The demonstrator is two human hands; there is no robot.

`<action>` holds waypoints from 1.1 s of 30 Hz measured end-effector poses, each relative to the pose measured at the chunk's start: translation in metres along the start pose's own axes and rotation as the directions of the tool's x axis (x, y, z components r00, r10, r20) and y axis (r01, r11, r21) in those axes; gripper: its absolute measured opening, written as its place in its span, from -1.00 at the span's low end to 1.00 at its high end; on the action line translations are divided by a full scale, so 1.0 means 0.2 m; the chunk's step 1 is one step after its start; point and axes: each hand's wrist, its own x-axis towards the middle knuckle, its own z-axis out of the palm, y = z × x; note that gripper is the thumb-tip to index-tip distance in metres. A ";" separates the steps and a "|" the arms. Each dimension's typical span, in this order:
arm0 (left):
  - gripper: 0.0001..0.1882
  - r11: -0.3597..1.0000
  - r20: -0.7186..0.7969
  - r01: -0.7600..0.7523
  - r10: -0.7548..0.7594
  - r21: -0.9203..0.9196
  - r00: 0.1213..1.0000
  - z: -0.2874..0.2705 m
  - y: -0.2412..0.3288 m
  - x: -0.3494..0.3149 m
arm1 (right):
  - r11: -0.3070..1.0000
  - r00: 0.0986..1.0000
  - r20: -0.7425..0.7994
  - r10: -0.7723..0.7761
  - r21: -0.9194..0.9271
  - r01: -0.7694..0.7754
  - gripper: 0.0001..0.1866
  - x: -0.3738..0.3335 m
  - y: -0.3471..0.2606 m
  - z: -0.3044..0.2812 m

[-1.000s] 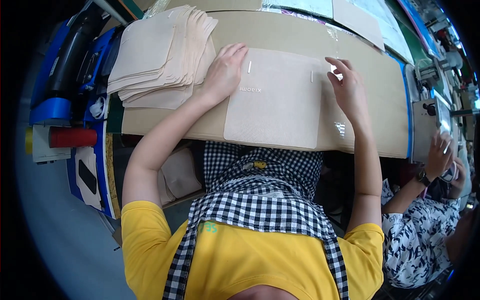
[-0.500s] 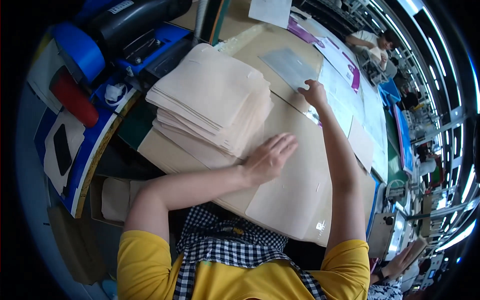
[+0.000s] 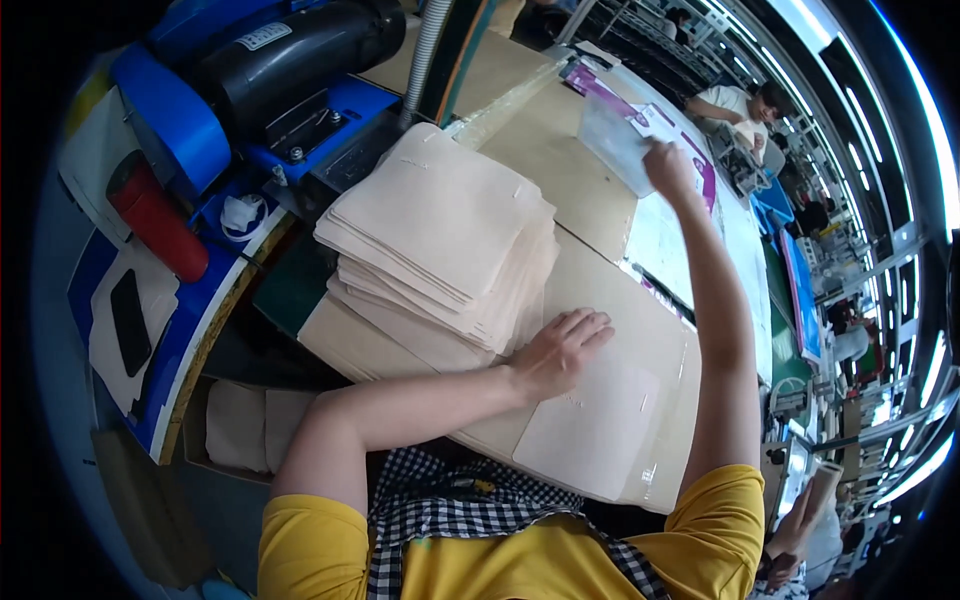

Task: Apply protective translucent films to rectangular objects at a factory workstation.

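My right hand is stretched to the far side of the table, its fingers closed on the near edge of a translucent plastic sheet. The sheet is tilted over the purple-and-white printed papers. Near me, my left hand rests with fingers stretched out and loosely bent at the far edge of a flat beige leather-like piece. That piece has small slits and lies on the brown board. Left of this hand stands a tall, uneven stack of similar beige pieces.
A machine with a black motor and blue frame stands at the far left, with a red cylinder beside it. A dark phone-shaped object lies on a beige scrap. Below is a box of beige pieces. Co-workers sit along the right.
My right hand has closed on the plastic sheet and moved it up and away to the right, off the brown board. My left hand stays by the beige piece; the view has shifted slightly.
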 end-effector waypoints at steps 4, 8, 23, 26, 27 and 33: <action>-0.63 0.994 -0.249 0.013 -0.040 -0.109 0.968 -0.11 -0.02 0.09 | 0.536 0.940 0.198 0.278 0.780 -0.322 -0.67 -0.30 0.38 -0.56; -0.71 0.948 -0.485 0.209 -0.303 -0.239 0.820 -0.37 -0.05 0.35 | 0.386 0.977 0.153 0.148 0.901 -0.200 -0.60 -0.69 0.61 -0.82; -0.55 0.298 0.375 0.689 -0.664 -0.660 0.646 -0.12 0.33 0.05 | -0.098 0.620 0.509 0.597 0.813 -0.574 -0.62 -2.02 -0.20 -0.70; -0.54 0.296 0.383 0.728 -0.695 -0.619 0.608 -0.10 0.36 0.00 | -0.106 0.553 0.532 0.642 0.775 -0.623 -0.63 -2.05 -0.31 -0.65; -0.54 0.294 0.378 0.738 -0.710 -0.607 0.594 -0.09 0.36 -0.01 | -0.066 0.541 0.526 0.657 0.754 -0.653 -0.62 -2.05 -0.33 -0.63; -0.55 0.624 0.303 0.771 -0.716 -0.124 0.629 -0.10 0.30 0.05 | -0.017 0.528 0.488 0.695 0.746 -0.666 -0.61 -2.00 -0.33 -0.52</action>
